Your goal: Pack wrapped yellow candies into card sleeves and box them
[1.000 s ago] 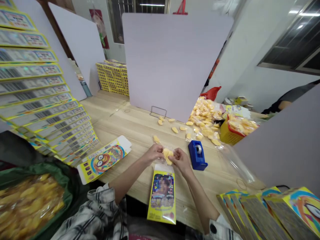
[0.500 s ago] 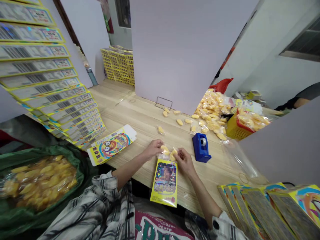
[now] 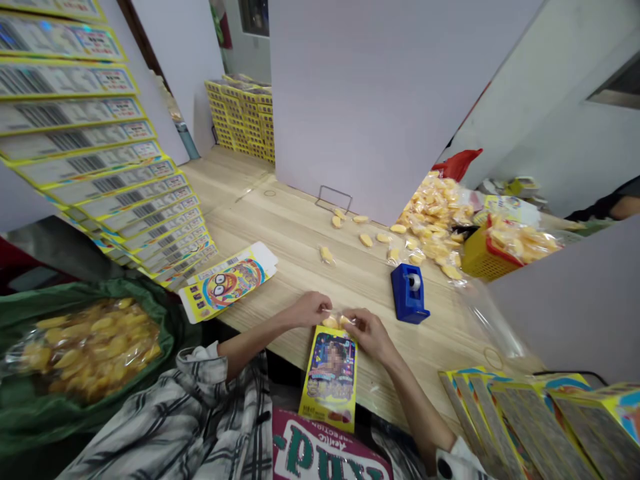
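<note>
Small yellow oval pieces in clear wrappers [image 3: 331, 322] are pinched between my two hands, right at the top end of a flat yellow box [image 3: 330, 373]. My left hand [image 3: 311, 309] has its fingers closed on the left side of them. On the right side, my right hand [image 3: 369, 331] grips them with thumb and fingers. The box has a shiny picture on its front and leans over the table edge toward my body. Whether the pieces are partly inside its opening, I cannot tell.
A blue tape dispenser [image 3: 410, 293] stands right of my hands. Loose wrapped pieces lead to a pile [image 3: 435, 213] and a yellow basket [image 3: 477, 257]. At left are a flat printed carton [image 3: 230, 283], stacked cartons [image 3: 115, 160] and a green bag [image 3: 167, 333]. More boxes [image 3: 520, 413] stand at right.
Both hands have come down slightly toward the box with the wrapped pieces, which now sit lower at its top end. The view has shifted a little.
</note>
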Demonstrator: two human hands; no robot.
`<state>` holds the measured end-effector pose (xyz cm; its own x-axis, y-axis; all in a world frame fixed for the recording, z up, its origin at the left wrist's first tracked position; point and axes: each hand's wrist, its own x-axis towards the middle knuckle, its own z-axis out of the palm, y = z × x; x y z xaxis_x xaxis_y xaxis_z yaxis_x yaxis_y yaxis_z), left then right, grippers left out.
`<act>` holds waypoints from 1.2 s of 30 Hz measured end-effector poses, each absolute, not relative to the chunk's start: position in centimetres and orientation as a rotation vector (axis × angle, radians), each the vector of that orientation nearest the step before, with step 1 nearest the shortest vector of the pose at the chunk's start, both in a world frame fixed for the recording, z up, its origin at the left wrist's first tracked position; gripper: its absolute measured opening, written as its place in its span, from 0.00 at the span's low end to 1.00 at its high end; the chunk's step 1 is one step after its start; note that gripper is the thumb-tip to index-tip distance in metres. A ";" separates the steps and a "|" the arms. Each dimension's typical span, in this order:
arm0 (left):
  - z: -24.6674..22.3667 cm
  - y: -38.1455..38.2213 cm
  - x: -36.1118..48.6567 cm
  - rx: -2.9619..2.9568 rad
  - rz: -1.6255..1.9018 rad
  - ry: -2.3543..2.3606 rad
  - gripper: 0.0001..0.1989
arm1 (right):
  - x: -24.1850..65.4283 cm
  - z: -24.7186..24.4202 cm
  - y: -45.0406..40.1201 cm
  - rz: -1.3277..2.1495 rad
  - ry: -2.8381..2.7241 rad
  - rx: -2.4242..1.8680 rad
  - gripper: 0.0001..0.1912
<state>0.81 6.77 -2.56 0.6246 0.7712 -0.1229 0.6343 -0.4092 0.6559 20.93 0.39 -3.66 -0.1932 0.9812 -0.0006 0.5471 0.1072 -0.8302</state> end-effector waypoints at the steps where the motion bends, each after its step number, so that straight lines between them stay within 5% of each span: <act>1: -2.4 6.5 0.6 2.184 0.236 1.058 0.08 | 20.8 -3.7 -0.1 0.978 -1.837 -1.463 0.10; 11: -2.0 4.3 1.1 2.390 0.306 1.033 0.13 | 20.7 -3.1 -1.5 0.450 -1.922 -1.559 0.06; 20: -2.7 1.7 1.2 2.176 0.325 0.847 0.04 | 20.7 -3.4 -3.8 0.848 -2.082 -1.401 0.18; 26: -1.7 -0.8 0.2 1.753 0.824 1.179 0.32 | 20.9 -2.5 -4.9 0.911 -1.771 -1.330 0.15; 29: -2.2 -2.3 -0.5 1.350 0.751 0.965 0.33 | 20.3 -2.6 -5.9 0.796 -1.585 -1.344 0.10; 32: -3.2 -3.4 -0.9 1.128 0.747 0.829 0.34 | 19.0 -3.8 -7.2 0.791 -1.216 -1.380 0.23; 36: -3.9 -3.8 -1.4 1.128 0.786 0.764 0.32 | 17.3 -5.3 -8.8 1.068 -0.945 -1.308 0.22</act>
<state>-1.35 -3.80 -3.95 0.5131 0.8489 -0.1265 -0.1505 0.2341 0.9605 17.32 -8.84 -5.35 0.2631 0.9635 -0.0498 -0.0678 -0.0331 -0.9972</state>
